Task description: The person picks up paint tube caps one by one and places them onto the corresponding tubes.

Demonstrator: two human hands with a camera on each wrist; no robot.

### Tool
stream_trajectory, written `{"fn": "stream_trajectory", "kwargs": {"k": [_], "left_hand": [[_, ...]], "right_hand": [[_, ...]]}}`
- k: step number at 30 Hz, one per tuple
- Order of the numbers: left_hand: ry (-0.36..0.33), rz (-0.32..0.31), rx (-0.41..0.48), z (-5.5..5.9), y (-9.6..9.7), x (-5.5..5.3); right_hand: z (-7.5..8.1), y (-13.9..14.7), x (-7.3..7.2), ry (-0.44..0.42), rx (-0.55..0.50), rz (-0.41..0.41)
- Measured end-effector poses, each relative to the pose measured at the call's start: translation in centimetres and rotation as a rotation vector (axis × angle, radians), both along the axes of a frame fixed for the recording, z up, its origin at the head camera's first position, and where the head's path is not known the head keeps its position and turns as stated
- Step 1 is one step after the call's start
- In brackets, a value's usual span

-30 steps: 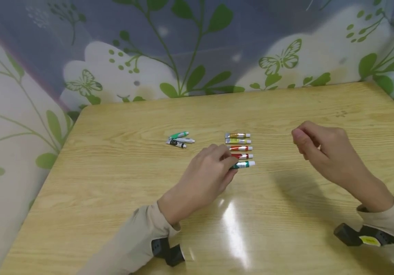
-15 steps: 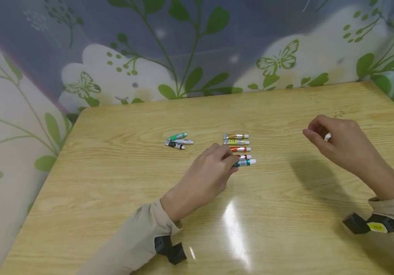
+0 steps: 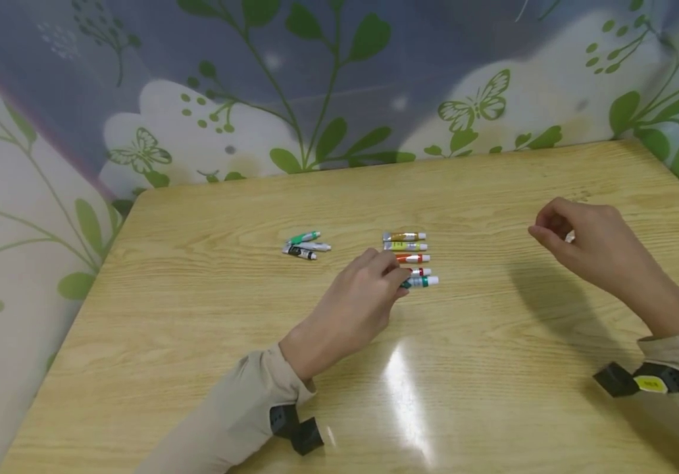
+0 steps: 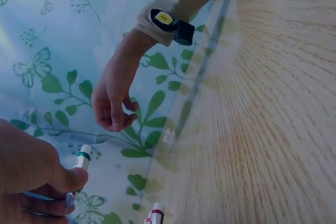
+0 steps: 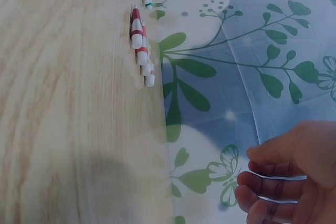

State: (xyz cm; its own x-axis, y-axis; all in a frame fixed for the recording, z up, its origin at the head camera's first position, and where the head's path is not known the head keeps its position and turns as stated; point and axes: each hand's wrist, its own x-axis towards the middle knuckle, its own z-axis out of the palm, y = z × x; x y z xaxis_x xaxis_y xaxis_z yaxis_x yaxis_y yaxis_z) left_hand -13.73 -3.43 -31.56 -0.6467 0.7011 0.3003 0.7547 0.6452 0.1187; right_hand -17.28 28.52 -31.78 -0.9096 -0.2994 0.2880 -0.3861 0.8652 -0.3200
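My left hand (image 3: 351,303) pinches a teal-green paint tube (image 3: 422,281) by its rear end, between thumb and fingers. Its white cap points right. In the left wrist view the teal tube (image 4: 83,158) stands out past my thumb. Just behind it lies a row of capped paint tubes: red (image 3: 422,272), orange-red (image 3: 416,258), yellow (image 3: 406,246) and ochre (image 3: 404,236). My left fingers partly hide the red and orange-red ones. My right hand (image 3: 606,257) hovers over the table's right side, fingers loosely curled. Nothing shows in its grasp in the right wrist view.
Left of the row sits a small heap of a green tube (image 3: 304,237), a white tube (image 3: 314,247) and a black tube (image 3: 301,253). The wooden table (image 3: 197,296) meets a leaf-patterned cloth (image 3: 363,79) at its back and left.
My right hand has drawn away to the right and its fingers have loosened; a small white spot showed inside it half a second ago. My left hand keeps the teal tube beside the row.
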Motion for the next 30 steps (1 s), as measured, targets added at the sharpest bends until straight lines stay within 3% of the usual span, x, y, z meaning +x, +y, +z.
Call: {"fn": "stream_trajectory", "kwargs": {"k": [21, 30], "left_hand": [[-0.046, 0.024, -0.015, -1.4, 0.2, -1.0], [-0.041, 0.015, -0.053, -2.3, 0.4, -1.4]], "right_hand": [[-1.0, 2.2, -0.1, -0.037, 0.038, -0.086], [-1.6, 3.2, -0.9, -0.113, 0.097, -0.155]]}}
